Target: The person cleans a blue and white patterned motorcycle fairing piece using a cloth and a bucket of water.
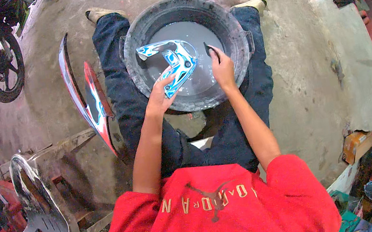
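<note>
Between my legs stands a round dark tub [234,29] with side handles, holding murky grey water [191,29]. My left hand [161,95] is closed on the near end of a motorcycle body panel [179,63], glossy, angled, with a swirling blue and white pattern and a few holes. The panel is held over the water. To its right, my right hand [223,68] pinches a small thin dark sheet [210,48], perhaps sandpaper, above the tub and apart from the panel. The fingertips behind the sheet are partly hidden.
Long curved red, white and blue panels [95,104] lie on the concrete floor at left. Beyond them is a black wheel [1,68]. A plastic chair [43,203] and a worn wooden piece [81,182] stand near left. At right are a pale slab [348,54] and a cardboard box [357,145].
</note>
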Demonstrator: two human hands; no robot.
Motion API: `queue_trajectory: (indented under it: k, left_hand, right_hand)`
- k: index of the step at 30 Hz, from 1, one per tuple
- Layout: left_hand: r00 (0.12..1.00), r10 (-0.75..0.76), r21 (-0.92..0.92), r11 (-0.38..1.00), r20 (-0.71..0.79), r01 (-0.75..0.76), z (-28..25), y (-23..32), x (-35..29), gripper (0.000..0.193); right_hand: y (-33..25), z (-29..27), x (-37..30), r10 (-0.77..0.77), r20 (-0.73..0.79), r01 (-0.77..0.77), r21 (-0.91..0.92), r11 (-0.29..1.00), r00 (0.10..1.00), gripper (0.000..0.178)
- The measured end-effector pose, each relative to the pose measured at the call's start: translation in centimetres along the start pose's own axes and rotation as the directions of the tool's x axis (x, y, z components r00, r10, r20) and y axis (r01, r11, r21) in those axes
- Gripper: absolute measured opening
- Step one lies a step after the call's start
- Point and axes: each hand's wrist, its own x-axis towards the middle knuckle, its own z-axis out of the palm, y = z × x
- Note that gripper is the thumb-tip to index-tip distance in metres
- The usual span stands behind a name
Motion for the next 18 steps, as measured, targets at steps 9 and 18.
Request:
queue_trajectory:
  k: [9, 18]
  left_hand:
    - [0.993, -0.092, 0.103, 0.99, -0.068, 0.099, 1.0, 0.2, 0.2, 0.071]
    - [0.995, -0.068, 0.054, 0.996, -0.067, 0.072, 1.1, 0.6, -0.1, 0.077]
  right_hand:
    - [0.4, 2.2, -2.2, -0.534, 0.376, 0.605, -0.096, 0.791, 0.758, 0.049]
    - [-0.6, 2.7, -2.9, -0.48, 0.388, 0.554, -0.102, 0.826, 0.787, 0.048]
